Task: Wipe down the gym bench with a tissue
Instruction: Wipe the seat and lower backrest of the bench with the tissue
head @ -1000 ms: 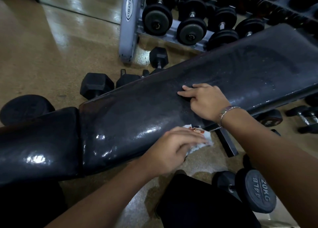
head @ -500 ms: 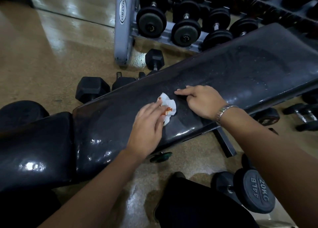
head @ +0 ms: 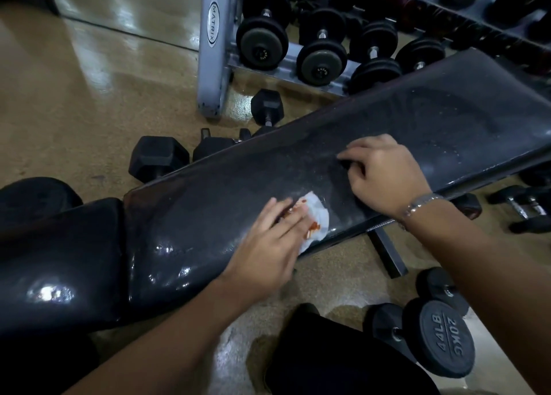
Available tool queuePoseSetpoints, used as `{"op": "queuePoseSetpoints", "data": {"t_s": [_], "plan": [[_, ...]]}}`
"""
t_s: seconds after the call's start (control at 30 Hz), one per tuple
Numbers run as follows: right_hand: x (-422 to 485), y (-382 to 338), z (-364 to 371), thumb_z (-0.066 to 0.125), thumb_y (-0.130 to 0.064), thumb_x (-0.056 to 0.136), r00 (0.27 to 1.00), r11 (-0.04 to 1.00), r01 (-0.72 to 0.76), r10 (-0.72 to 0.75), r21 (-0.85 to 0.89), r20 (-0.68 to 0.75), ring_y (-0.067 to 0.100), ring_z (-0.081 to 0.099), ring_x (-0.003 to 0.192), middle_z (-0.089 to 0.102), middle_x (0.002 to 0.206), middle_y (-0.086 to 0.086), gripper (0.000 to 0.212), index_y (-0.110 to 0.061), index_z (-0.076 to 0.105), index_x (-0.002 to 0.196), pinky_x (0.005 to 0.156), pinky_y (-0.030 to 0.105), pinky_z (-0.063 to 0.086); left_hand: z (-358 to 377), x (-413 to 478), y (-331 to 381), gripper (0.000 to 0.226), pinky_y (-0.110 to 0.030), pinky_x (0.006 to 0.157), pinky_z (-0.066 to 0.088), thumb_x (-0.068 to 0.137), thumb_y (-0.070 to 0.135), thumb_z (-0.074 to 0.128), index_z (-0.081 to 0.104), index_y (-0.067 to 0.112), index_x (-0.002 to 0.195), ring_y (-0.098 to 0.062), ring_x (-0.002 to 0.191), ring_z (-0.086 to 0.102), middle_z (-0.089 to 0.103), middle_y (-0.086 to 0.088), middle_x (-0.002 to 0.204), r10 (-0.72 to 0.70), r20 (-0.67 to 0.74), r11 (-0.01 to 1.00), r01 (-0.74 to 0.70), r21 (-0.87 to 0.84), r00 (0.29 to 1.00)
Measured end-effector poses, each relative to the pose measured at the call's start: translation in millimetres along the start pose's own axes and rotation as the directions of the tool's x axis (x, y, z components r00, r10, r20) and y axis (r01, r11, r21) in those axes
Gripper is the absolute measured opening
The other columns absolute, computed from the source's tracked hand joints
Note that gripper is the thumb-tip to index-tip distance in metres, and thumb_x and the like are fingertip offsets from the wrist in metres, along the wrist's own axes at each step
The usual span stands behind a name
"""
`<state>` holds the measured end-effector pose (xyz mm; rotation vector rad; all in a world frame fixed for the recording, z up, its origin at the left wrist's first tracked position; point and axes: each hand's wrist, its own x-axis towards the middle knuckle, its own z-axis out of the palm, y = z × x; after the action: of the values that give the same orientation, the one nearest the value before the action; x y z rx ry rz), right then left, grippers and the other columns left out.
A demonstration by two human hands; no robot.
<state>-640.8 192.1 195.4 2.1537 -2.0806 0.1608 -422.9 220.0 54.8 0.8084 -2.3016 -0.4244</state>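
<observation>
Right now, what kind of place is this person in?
Most likely a gym, in its free-weights area. A rack marked MATRIX holds rows of round dumbbells, a black padded bench stretches across the view, and a dumbbell stamped 44LB 20KG lies on the floor.

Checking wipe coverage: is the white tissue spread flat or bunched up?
Bunched up. The white tissue shows creased folds and orange-red marks, pressed onto the black padded bench under the straight fingers of the left hand.
</observation>
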Motion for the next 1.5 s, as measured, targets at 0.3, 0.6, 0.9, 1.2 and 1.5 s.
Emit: {"op": "queuePoseSetpoints", "data": {"t_s": [0.3,0.6,0.9,1.2,1.5], "plan": [[-8,11,15,0.058,-0.028,0.085,1.000,0.983,-0.029,0.030,-0.184,-0.001,0.032,0.052,0.109,0.061,0.121,0.002,0.035,-0.025,0.066,0.119,0.087,0.047,0.043,4,15,21,0.034,-0.045,0.091,0.050,0.090,0.009,0.055,0.066,0.005,0.122,-0.029,0.108,0.055,0.065,-0.007,0.118,-0.010,-0.026,1.000,0.009,-0.011,1.000],[-10,12,13,0.054,-0.028,0.089,0.999,0.983,-0.032,0.037,-0.179,0.025,0.029,0.052,0.111,0.060,0.124,0.000,0.036,-0.027,0.064,0.124,0.090,0.045,0.042,11,32,29,0.038,-0.043,0.089,0.051,0.086,0.004,0.055,0.068,0.004,0.121,-0.028,0.104,0.056,0.067,-0.007,0.114,-0.007,-0.056,1.000,0.007,-0.003,0.998],[-15,14,19,0.056,-0.027,0.090,0.999,0.990,-0.041,0.040,-0.137,-0.005,0.031,0.053,0.110,0.062,0.126,0.000,0.036,-0.027,0.066,0.125,0.092,0.047,0.043,3,46,13,0.038,-0.045,0.085,0.053,0.085,0.005,0.047,0.071,0.003,0.116,-0.032,0.097,0.059,0.067,-0.009,0.106,-0.057,-0.095,0.998,0.058,0.009,0.994],[-16,15,29,0.047,-0.031,0.087,0.995,0.991,-0.064,0.055,-0.114,-0.085,0.031,0.053,0.105,0.064,0.122,-0.001,0.040,-0.028,0.067,0.121,0.090,0.045,0.042,0,71,-6,0.044,-0.042,0.097,0.051,0.087,0.009,0.041,0.071,0.003,0.120,-0.032,0.107,0.059,0.071,-0.009,0.117,-0.161,-0.096,0.987,0.159,-0.030,0.982],[-17,16,30,0.045,-0.032,0.089,0.994,0.995,-0.076,0.071,-0.069,-0.079,0.030,0.051,0.110,0.062,0.126,-0.001,0.041,-0.028,0.065,0.125,0.096,0.046,0.039,2,60,-7,0.050,-0.031,0.121,0.031,0.089,0.003,0.041,0.063,0.005,0.134,-0.023,0.136,0.053,0.060,-0.010,0.141,-0.104,-0.047,0.992,0.100,-0.078,0.993]]}}
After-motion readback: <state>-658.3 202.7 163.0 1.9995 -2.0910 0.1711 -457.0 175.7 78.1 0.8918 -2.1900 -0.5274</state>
